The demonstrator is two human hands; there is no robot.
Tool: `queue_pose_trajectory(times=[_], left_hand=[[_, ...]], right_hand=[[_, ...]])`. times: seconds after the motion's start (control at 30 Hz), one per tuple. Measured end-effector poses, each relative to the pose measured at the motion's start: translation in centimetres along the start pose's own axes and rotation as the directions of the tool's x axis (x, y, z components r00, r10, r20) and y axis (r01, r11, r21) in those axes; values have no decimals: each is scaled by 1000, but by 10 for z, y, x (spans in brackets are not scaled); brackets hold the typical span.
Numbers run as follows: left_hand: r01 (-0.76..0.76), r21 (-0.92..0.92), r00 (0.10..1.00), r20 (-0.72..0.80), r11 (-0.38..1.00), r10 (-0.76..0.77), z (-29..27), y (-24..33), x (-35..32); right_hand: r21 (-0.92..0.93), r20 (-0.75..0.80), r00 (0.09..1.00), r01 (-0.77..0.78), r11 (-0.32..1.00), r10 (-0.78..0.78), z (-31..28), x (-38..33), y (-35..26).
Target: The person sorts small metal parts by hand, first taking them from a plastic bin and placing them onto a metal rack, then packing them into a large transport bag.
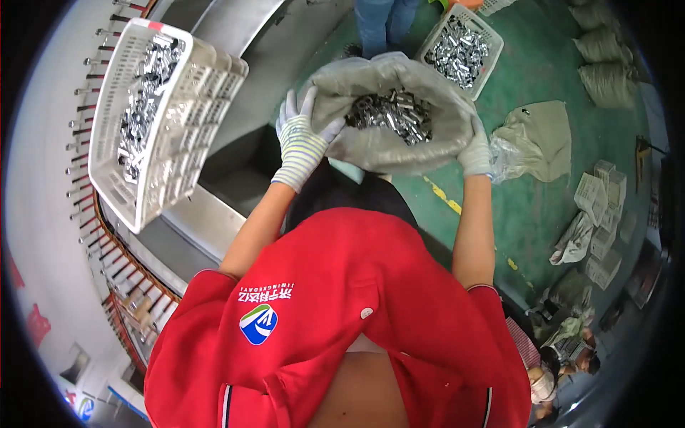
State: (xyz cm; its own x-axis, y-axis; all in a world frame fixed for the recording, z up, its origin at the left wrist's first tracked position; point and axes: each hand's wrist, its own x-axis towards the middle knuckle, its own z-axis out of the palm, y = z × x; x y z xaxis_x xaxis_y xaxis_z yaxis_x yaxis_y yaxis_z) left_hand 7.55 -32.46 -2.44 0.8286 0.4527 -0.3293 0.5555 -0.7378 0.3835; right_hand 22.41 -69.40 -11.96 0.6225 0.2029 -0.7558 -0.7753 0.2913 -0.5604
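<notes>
In front of me is a pale, cloudy plastic-lined sack (pixel 396 157), its mouth wide and its rim rolled outward. Shiny metal cylindrical parts (pixel 399 118), some with dark ends, lie in a heap inside it. My left hand (pixel 303 143), in a white glove with yellow-striped knit, rests at the sack's left rim with fingers spread and the thumb lying over the edge. At the right rim, my right hand (pixel 476 151), gloved in white, is closed on the sack's edge; some of its fingers are hidden behind the plastic.
At left, a stack of white plastic crates (pixel 182 107) holds similar metal parts. Another filled crate (pixel 492 43) stands beyond the sack, near a person's blue-trousered legs (pixel 384 25). An empty-looking sack (pixel 546 139) lies on the green floor at right, near several white boxes (pixel 599 207).
</notes>
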Motion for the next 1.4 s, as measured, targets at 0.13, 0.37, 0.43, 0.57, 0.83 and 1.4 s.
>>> queue_pose_trajectory(times=[0.13,0.37,0.43,0.57,0.83,1.4], left_hand=[[297,-24,939,-175,955,-297,31,14,-21],[702,-682,285,533,-205,-797,67,-9,-54],[662,-641,203,653,-389,-730,79,-11,-38],[337,-776,540,623,-533,-566,114,-51,-8],[230,-743,707,571,-628,-417,119,-12,-31],[166,-863,735,431,-477,-524,205,109,-184]], right_hand=[[344,-97,938,-282,896,333,17,16,-6],[322,-91,926,-320,891,365,-17,15,5],[273,-80,933,-318,908,350,-18,16,5],[274,-33,918,-371,887,394,-7,23,0],[265,-96,929,-322,909,358,-28,49,-30],[103,276,779,-606,789,562,-248,-22,-7]])
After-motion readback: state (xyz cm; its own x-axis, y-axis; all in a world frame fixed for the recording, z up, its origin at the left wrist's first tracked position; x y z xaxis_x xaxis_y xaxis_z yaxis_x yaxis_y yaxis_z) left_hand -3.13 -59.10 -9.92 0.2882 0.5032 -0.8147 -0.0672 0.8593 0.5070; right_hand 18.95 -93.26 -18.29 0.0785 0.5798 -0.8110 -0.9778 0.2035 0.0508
